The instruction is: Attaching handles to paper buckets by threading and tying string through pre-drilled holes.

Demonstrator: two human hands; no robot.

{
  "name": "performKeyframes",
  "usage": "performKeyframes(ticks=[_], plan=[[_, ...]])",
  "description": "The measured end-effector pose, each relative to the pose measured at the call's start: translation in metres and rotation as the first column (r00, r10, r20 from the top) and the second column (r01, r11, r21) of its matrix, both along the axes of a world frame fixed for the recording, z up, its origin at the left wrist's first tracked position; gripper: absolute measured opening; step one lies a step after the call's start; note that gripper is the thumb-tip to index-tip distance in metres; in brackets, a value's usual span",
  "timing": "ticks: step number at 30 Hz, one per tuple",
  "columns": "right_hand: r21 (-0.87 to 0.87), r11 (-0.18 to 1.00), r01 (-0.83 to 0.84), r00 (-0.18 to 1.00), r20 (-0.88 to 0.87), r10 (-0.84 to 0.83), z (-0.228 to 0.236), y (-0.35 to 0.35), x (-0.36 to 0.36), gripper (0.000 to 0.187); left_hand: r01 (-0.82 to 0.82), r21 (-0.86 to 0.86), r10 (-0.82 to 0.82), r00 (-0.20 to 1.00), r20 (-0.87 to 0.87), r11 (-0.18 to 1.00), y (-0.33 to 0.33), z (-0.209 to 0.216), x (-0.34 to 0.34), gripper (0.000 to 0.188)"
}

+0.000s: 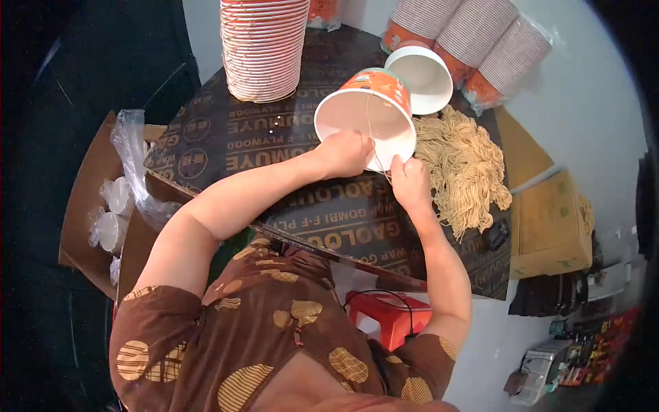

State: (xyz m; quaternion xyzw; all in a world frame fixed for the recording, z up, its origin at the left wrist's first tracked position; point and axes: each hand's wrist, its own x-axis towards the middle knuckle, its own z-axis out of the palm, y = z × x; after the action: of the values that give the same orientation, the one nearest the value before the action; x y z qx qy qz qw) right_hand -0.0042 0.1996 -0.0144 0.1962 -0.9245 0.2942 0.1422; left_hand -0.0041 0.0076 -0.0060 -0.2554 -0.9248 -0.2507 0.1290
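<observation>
An orange and white paper bucket (377, 81) lies tilted on the table with its white mouth toward me. A thin pale string (369, 115) runs across that mouth from the upper rim to my hands at the lower rim. My left hand (347, 152) is closed around the string in front of the opening, knuckles up. Beside it, my right hand (411, 181) pinches the string near the lower right rim. Close to the right hand lies a loose heap of cream yarn-like strings (463, 168). Another white-lined bucket (420, 79) rests on its side behind.
A tall stack of paper buckets (264, 48) stands on the dark plywood table (247, 130). Wrapped bucket stacks (477, 34) lean at the back right. Cardboard boxes flank the table, the left box (82, 206) holding white cups. A red stool (388, 317) is below the edge.
</observation>
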Motion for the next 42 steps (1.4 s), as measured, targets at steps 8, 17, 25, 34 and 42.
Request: performKeyframes(ticks=[8, 17, 25, 34, 42], plan=[[-0.119, 0.992, 0.045, 0.999, 0.019, -0.043, 0.015, -0.014, 0.017, 0.045, -0.15, -0.051, 0.152, 0.988, 0.026, 0.987, -0.005, -0.002, 0.001, 0.021], [-0.234, 0.968, 0.094, 0.993, -0.051, -0.109, 0.016, -0.01, 0.018, 0.047, -0.057, -0.127, 0.086, 0.969, 0.232, 0.99, -0.052, 0.116, 0.118, 0.037], [-0.16, 0.959, -0.234, 0.805, -0.585, 0.099, 0.036, -0.012, 0.03, 0.03, -0.17, 0.667, 0.133, 0.985, 0.106, 0.726, -0.077, 0.118, 0.095, 0.082], [0.113, 0.953, -0.281, 0.487, -0.839, 0.243, 0.048, -0.012, 0.038, 0.039, -0.095, 0.862, -0.053, 0.989, 0.139, 0.497, -0.052, 0.121, 0.119, 0.106], [0.09, 0.84, -0.536, 0.619, -0.635, 0.463, 0.058, -0.012, 0.056, 0.053, -0.082, 0.884, 0.085, 0.995, 0.048, 0.461, -0.097, 0.128, 0.159, 0.088]])
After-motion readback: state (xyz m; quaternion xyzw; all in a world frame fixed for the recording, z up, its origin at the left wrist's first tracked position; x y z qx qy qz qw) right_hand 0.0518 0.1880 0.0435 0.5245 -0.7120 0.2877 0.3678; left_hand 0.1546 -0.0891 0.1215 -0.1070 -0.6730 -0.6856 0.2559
